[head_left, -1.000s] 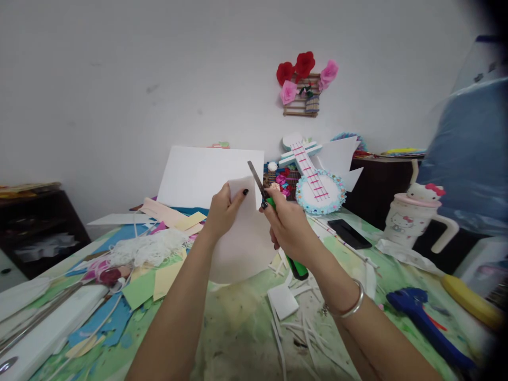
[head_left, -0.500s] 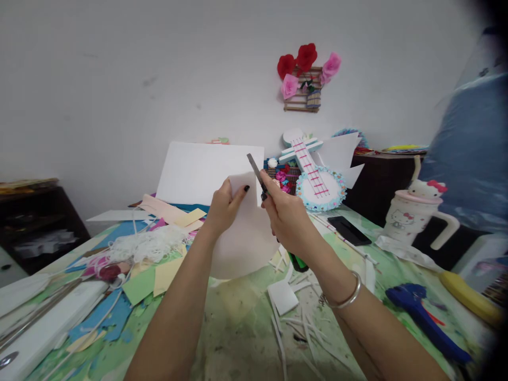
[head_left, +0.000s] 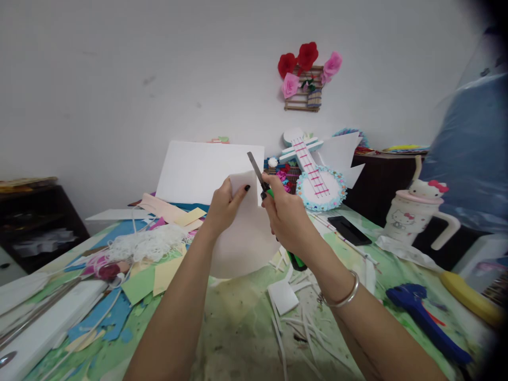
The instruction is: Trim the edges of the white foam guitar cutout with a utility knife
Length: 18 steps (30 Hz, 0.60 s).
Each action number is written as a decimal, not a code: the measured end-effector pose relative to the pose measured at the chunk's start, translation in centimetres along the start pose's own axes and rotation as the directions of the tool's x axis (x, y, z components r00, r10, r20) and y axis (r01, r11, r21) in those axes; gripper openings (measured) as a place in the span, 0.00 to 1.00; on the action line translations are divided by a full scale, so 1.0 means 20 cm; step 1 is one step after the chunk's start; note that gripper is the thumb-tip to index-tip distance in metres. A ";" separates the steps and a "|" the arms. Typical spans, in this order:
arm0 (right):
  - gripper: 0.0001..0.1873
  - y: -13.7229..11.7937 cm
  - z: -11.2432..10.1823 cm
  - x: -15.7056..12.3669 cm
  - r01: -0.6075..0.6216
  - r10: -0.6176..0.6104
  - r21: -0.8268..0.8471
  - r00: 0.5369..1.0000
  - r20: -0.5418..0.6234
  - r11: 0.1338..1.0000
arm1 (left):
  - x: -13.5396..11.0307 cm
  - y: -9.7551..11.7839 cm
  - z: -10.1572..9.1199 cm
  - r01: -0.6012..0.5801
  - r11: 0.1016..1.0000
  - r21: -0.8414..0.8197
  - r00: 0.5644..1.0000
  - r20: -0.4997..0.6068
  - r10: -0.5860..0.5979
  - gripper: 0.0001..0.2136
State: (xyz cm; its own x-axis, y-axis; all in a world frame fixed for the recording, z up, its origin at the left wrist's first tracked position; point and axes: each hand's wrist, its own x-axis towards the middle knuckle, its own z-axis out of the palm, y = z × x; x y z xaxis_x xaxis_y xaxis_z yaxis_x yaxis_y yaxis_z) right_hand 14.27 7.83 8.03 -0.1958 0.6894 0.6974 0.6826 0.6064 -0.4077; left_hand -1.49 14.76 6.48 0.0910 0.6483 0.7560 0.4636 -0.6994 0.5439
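Observation:
My left hand (head_left: 227, 209) grips a white sheet (head_left: 244, 243) by its upper part, thumb pressed on the near face. The sheet is held up off the table, and its lower edge is rounded. In my right hand (head_left: 286, 211) is a utility knife (head_left: 297, 262) with a green and black handle. Its bare blade (head_left: 254, 163) points up and to the left, close beside the top right edge of the sheet. My right fingers hide most of the handle. White cut strips (head_left: 305, 328) and a small white square piece (head_left: 283, 298) lie on the table below.
Coloured paper scraps (head_left: 138, 284) and tangled white string (head_left: 148, 242) lie at left. A large white board (head_left: 206, 172) leans on the wall beside a decorated toy instrument (head_left: 320, 188). At right are a phone (head_left: 349, 230), a cup (head_left: 410, 214) and a blue glue gun (head_left: 428, 323).
My right index finger has drawn back from along the blade to the handle, baring more green of the knife. The sheet and my left hand stay nearly still.

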 end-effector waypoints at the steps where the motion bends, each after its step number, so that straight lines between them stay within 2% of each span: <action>1: 0.21 0.00 0.00 0.00 -0.002 0.002 -0.004 1.000 0.002 1.000 | 0.00 0.00 0.00 -0.002 1.000 -0.002 1.000 -0.001 0.002 0.17; 12: 0.23 -0.01 0.01 -0.01 0.009 -0.010 -0.128 1.000 -0.011 0.992 | 0.01 -0.04 0.01 -0.060 0.998 -0.034 0.998 -0.034 0.059 0.15; 18: 0.23 -0.01 0.01 -0.03 -0.004 0.005 -0.103 1.000 0.010 0.995 | 0.01 -0.03 0.00 -0.059 0.996 -0.067 0.998 -0.007 0.059 0.16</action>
State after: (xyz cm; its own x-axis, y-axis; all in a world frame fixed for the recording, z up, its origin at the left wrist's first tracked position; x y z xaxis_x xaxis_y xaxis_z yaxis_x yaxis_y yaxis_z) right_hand 14.08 7.40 7.64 -0.1992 0.6961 0.6897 0.7522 0.5597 -0.3477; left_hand -1.69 15.32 6.23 0.1118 0.6038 0.7892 0.3975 -0.7551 0.5214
